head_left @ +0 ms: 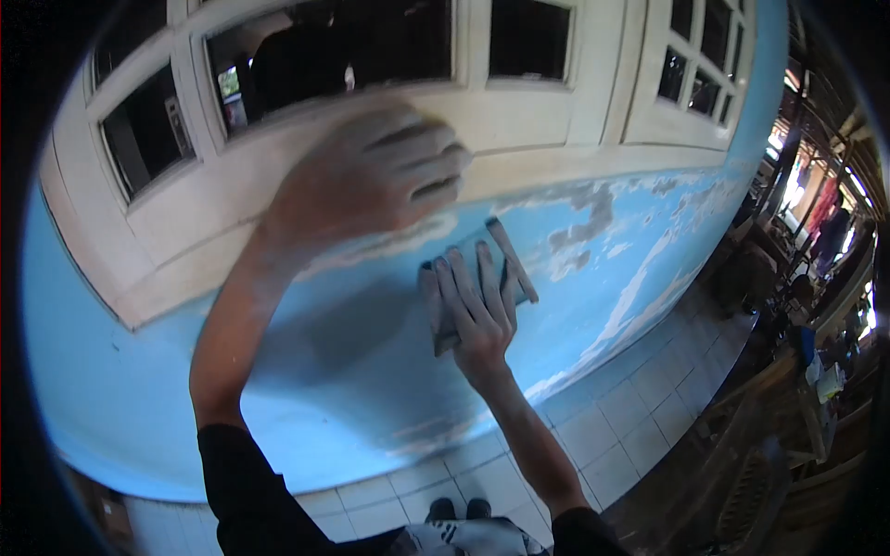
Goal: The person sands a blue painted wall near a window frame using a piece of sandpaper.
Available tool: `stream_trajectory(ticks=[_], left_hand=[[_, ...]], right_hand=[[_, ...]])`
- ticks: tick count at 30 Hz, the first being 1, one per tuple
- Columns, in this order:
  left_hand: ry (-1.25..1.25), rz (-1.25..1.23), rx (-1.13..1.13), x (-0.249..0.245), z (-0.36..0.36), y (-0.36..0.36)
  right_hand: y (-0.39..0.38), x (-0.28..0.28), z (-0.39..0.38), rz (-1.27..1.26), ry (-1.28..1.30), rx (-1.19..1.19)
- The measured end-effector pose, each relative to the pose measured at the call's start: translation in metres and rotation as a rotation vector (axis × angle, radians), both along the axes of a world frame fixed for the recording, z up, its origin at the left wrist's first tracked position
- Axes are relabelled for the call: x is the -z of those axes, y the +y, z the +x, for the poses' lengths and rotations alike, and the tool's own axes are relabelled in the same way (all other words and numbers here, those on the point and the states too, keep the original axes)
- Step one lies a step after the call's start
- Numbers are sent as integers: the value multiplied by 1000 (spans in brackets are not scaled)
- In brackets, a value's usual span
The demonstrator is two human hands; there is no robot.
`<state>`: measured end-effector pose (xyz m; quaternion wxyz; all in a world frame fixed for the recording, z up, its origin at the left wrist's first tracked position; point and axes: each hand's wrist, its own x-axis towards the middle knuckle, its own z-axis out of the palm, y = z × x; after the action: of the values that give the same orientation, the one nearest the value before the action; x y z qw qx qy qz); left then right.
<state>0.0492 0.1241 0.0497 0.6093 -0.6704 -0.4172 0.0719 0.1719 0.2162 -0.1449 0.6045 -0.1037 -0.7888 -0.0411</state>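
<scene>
A blue wall (371, 315) with whitish and grey patches fills the middle of the view, below a cream window frame (528, 171). My right hand (477, 296) presses a dark, flat block or sheet (511, 259) against the wall, its fingers spread over it; the block's raised edges show on both sides of the fingers. Up and to the left, my left hand (389, 171) is at the lower part of the window frame, dusty and a little blurred. Its fingers are slightly apart and nothing shows in them.
Dark glass panes (334, 56) sit in the window above. Pale floor tiles (616, 417) run along the wall's foot, near my feet (459, 509). At the right are wooden pieces (751, 408) and hanging cloths (832, 232).
</scene>
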Motion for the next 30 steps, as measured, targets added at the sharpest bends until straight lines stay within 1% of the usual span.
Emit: stream_trajectory(ticks=[2, 4, 5, 6, 8, 9, 10, 12, 13, 14, 16, 17, 18, 20, 21, 24, 25, 26, 28, 29, 30], left_hand=[[27, -8, -19, 4, -2, -4], [25, 30, -4, 9, -5, -2], [23, 31, -5, 12, -4, -3], [-5, 20, -1, 15, -3, -4], [-41, 4, -3, 22, -4, -6], [-31, 7, 2, 25, -6, -5], [-16, 17, 9, 26, -9, -5], [-35, 34, 27, 28, -11, -5], [-57, 46, 44, 29, -11, -5], [-63, 52, 45, 29, -11, -4], [-39, 59, 33, 30, -12, -5], [-33, 54, 34, 29, -11, -6], [-45, 62, 25, 28, -10, -7], [-65, 73, 29, 27, -9, -5], [-69, 87, 40, 27, -11, -4], [-101, 95, 47, 28, -9, -2], [-119, 99, 40, 26, -8, -3], [-117, 98, 46, 25, -8, -2], [-106, 108, 63, 25, -9, -1], [-111, 108, 69, 25, -9, -1], [-112, 100, 63, 24, -7, -2]], right_hand=[[7, -2, -4, -4, 23, -49], [21, -8, -5, -101, 250, -78], [18, -8, -8, -81, 281, -14], [11, -8, -10, -79, 279, -17], [-4, -5, -9, 14, 19, 12], [3, -9, -4, 25, 19, -54], [9, -13, -5, 25, 24, -54], [18, -20, -6, -67, 214, -17], [12, -22, -6, -51, 178, 34], [10, -23, -5, -45, 173, 34], [2, -21, -3, 19, 31, 4], [15, -19, -3, -8, 118, -7], [15, -23, -4, -8, 125, -3], [13, -28, 0, -124, 156, 123], [12, -24, -1, -51, 105, 75], [15, -23, 5, -69, 68, 49], [18, -29, 6, -99, 126, 115], [16, -30, 7, -99, 130, 121], [11, -29, 4, -98, 64, 163], [9, -17, -1, 4, -21, 194], [9, -16, 1, 2, -27, 199]])
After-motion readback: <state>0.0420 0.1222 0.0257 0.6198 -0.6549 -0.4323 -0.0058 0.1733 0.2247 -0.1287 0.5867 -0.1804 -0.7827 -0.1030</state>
